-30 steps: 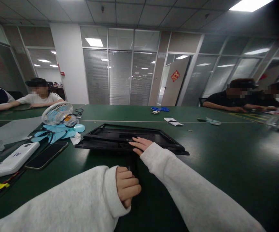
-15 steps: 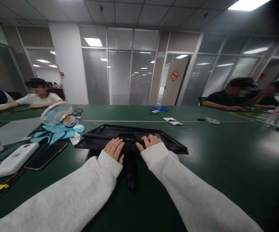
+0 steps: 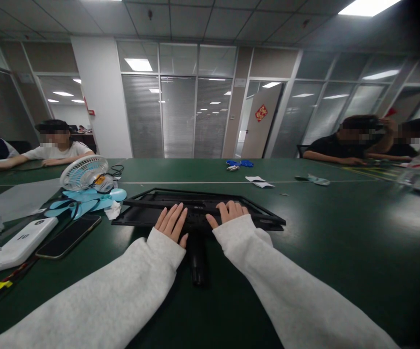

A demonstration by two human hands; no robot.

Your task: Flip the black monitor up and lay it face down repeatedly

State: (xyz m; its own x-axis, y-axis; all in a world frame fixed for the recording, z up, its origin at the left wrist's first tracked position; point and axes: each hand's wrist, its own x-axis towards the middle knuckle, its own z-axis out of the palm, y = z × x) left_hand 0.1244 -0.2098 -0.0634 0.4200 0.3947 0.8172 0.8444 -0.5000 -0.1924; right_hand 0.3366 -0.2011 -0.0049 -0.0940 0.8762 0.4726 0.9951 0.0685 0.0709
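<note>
A flat black monitor shell (image 3: 253, 209) lies face down on the green table (image 3: 340, 242). A black stand arm (image 3: 197, 259) sticks out from its near edge toward me. My left hand (image 3: 171, 223) rests flat on the shell's near edge, fingers stretched and apart. My right hand (image 3: 227, 213) lies beside it on the same edge, fingers slightly curled over the rim. The stand arm runs between my two grey sleeves. Neither hand closes around anything.
At the left stand a small white fan (image 3: 82, 173) over light blue fan blades (image 3: 86, 199), a dark phone (image 3: 68, 236) and a white power bank (image 3: 17, 245). Paper scraps (image 3: 258, 182) and blue items (image 3: 241, 164) lie farther back. People sit at the far left and far right.
My left hand left the stand arm, where it was closed a second ago, and moved forward onto the shell's near edge. My right hand shifted slightly right along that edge.
</note>
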